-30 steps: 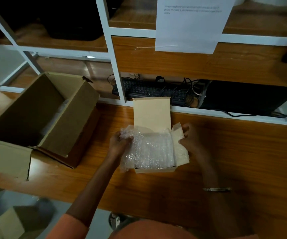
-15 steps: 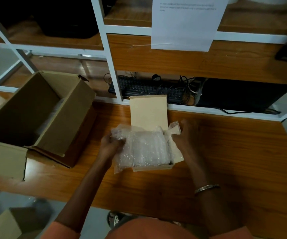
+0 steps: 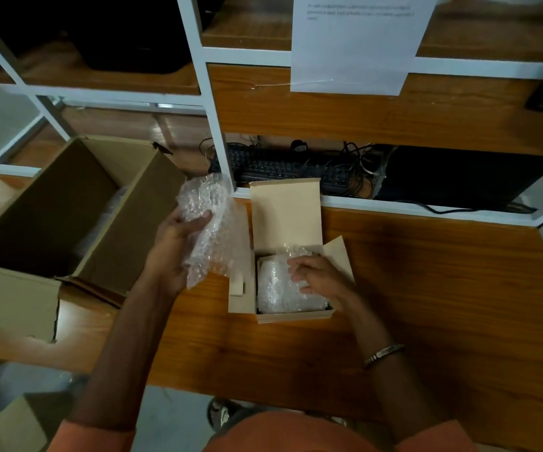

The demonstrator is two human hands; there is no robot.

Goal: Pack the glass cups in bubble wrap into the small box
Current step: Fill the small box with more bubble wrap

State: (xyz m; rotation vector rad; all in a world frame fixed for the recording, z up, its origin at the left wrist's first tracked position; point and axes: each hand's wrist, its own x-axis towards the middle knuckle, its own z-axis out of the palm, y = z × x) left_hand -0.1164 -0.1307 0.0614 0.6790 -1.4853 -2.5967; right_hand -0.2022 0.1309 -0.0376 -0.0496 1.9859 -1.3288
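Observation:
The small cardboard box (image 3: 291,316) sits open on the wooden table, its lid flap (image 3: 285,210) standing up at the back. A bubble-wrapped bundle (image 3: 276,288) lies inside it. My right hand (image 3: 320,277) rests on that bundle with fingers bent over its top. My left hand (image 3: 178,236) grips a loose piece of bubble wrap (image 3: 209,226), held up in the air to the left of the box. No bare glass is visible.
A large open cardboard box (image 3: 67,203) stands at the left on the table (image 3: 426,288). White shelving (image 3: 213,102) rises behind, with a keyboard (image 3: 279,164) and cables underneath and a paper sheet (image 3: 358,40) hanging above. Another carton (image 3: 5,425) sits on the floor at the lower left.
My left hand has lifted a piece of bubble wrap up and left, off the small box. My right hand has moved from the box's right flap onto the bundle inside.

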